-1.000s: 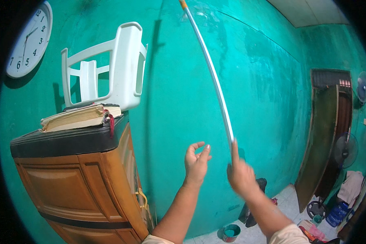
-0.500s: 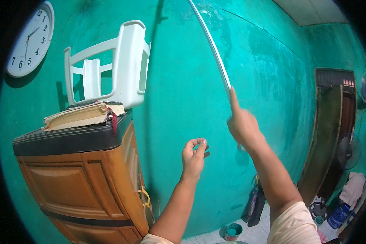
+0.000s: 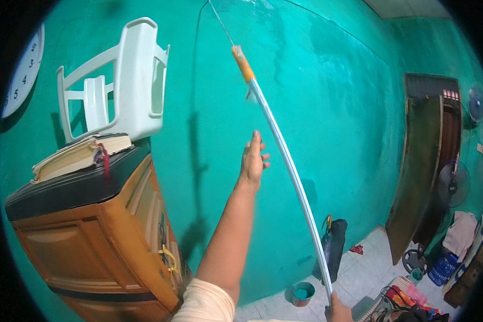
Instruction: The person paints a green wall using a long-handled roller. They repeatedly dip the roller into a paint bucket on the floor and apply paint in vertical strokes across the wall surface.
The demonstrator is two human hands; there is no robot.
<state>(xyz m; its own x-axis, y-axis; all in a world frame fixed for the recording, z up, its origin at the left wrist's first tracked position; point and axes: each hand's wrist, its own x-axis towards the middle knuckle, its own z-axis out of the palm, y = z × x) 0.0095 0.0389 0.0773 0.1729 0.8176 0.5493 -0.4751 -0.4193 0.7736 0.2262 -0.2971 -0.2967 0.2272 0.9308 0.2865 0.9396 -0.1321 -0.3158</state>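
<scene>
A long white pole (image 3: 287, 155) slants up and to the left in front of the green wall. An orange handle (image 3: 242, 63) is fixed at its upper end, and from that a thin metal rod (image 3: 220, 20) runs out past the top edge. My right hand (image 3: 339, 310) is low at the bottom edge, closed around the pole's lower end. Left of the pole's middle, my left hand (image 3: 253, 160) is raised with its fingers apart, holding nothing and not touching the pole.
At left a brown cabinet (image 3: 86, 252) carries a thick book (image 3: 80, 155) and a white plastic stool (image 3: 137, 80) lying on its side. A small bucket (image 3: 302, 294) with green contents stands on the floor. Fans (image 3: 452, 182), a door (image 3: 421, 177) and piled cloth (image 3: 408, 300) are at right.
My right hand has come down to the bottom edge with the pole, bringing its orange handle into view. My left hand has risen and its fingers have spread. The view has shifted rightward.
</scene>
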